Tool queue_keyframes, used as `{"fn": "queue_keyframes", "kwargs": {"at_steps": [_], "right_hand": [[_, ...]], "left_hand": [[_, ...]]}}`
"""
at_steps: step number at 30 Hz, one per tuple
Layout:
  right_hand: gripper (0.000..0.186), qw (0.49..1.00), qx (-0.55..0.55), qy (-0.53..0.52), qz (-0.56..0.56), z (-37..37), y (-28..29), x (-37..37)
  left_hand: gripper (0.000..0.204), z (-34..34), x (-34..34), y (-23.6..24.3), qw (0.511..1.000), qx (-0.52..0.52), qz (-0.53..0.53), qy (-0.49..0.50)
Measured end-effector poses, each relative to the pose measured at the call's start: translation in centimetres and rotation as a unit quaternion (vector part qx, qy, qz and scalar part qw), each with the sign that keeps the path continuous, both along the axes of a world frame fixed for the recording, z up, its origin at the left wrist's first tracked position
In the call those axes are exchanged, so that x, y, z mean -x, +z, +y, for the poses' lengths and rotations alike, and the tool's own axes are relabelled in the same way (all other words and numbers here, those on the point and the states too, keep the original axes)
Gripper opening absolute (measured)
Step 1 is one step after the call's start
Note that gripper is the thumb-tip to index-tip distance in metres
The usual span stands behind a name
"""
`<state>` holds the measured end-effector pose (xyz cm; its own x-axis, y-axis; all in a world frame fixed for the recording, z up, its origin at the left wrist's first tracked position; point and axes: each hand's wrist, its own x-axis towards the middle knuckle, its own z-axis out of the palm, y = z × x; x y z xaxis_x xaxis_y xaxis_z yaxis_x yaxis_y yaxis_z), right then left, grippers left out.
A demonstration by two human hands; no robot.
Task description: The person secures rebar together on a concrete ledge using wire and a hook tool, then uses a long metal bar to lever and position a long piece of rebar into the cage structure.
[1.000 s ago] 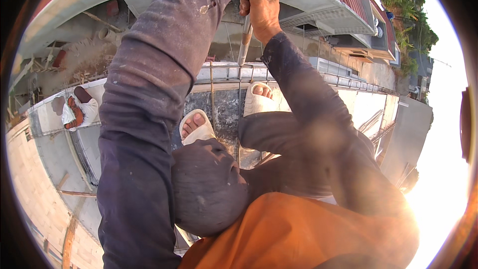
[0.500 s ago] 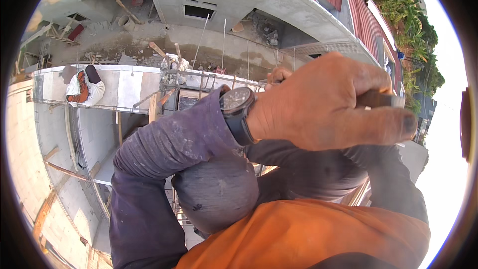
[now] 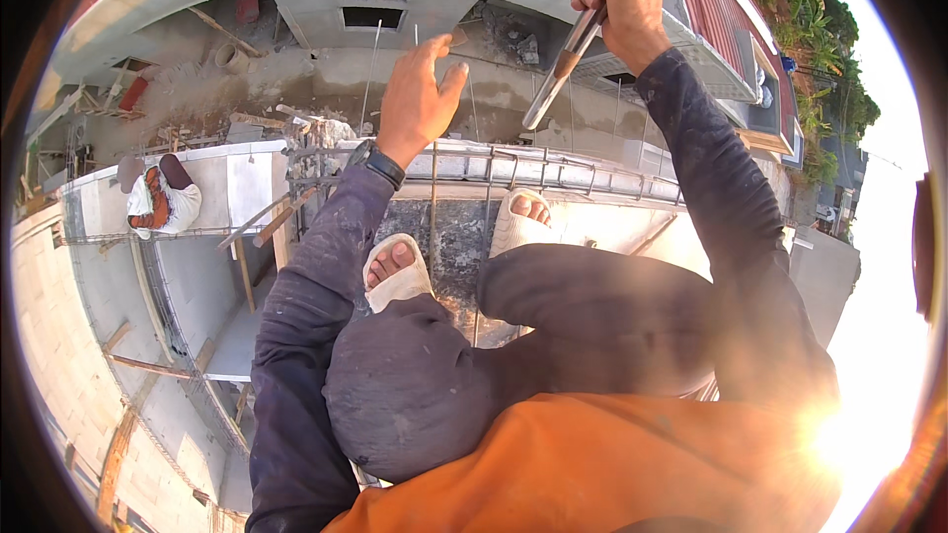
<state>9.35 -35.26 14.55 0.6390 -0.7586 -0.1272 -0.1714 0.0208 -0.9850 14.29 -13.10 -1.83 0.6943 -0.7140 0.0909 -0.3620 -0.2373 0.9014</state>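
My right hand (image 3: pixel 630 2) is raised at the upper right, its fingers wrapped round a metal bar (image 3: pixel 583 38) with a brown band near its lower part. The bar slants down to the left, its shiny lower end in the air above the rebar cage (image 3: pixel 553 168); its upper end runs to the picture's edge. My left hand (image 3: pixel 415 104) is held out, open and holding nothing, thumb and fingers apart. A dark watch (image 3: pixel 382 164) is on that wrist. Just below it runs the same steel cage, which the hand does not appear to touch.
My sandalled feet (image 3: pixel 398 274) rest high up on the narrow structure behind the cage. Upright rods (image 3: pixel 371 74) stick up beyond it. At the left another person (image 3: pixel 164 195) crouches on a wall top. Wooden props (image 3: pixel 148 367) span the deep spaces below. A red roof (image 3: pixel 696 5) lies far right.
My left hand has swung from close up at the right to the far left of centre and spread its fingers. My right hand has risen to the upper right, with the bar now visible.
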Motion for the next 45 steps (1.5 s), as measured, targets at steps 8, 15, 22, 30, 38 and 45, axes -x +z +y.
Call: {"fn": "queue_keyframes", "kwargs": {"at_steps": [8,15,22,30,38,45], "right_hand": [[0.048,0.994,-0.026,-0.111,0.0,-8.0,-6.4,6.5],[0.048,0.991,-0.057,-0.116,0.028,-11.7,-10.4,6.9],[0.045,0.986,-0.102,-0.108,0.072,-13.5,-13.0,4.6],[0.045,0.98,-0.085,-0.132,0.121,-16.1,-18.1,3.9],[0.042,0.983,-0.124,-0.117,0.075,-12.8,-14.1,5.1],[0.037,0.994,-0.037,-0.1,0.024,-8.4,-10.5,6.8]], "left_hand": [[0.081,6.0,4.7,-10.9,0.931,-0.312,-0.118,-0.148],[0.06,6.9,4.8,-11.0,0.938,-0.28,-0.129,-0.157],[0.044,6.3,4.4,-9.9,0.945,-0.263,-0.115,-0.158],[0.042,6.1,4.5,-10.2,0.944,-0.263,-0.118,-0.159],[0.041,6.5,4.4,-9.9,0.944,-0.262,-0.129,-0.153],[0.042,6.4,4.3,-9.8,0.94,-0.262,-0.156,-0.155]]}}
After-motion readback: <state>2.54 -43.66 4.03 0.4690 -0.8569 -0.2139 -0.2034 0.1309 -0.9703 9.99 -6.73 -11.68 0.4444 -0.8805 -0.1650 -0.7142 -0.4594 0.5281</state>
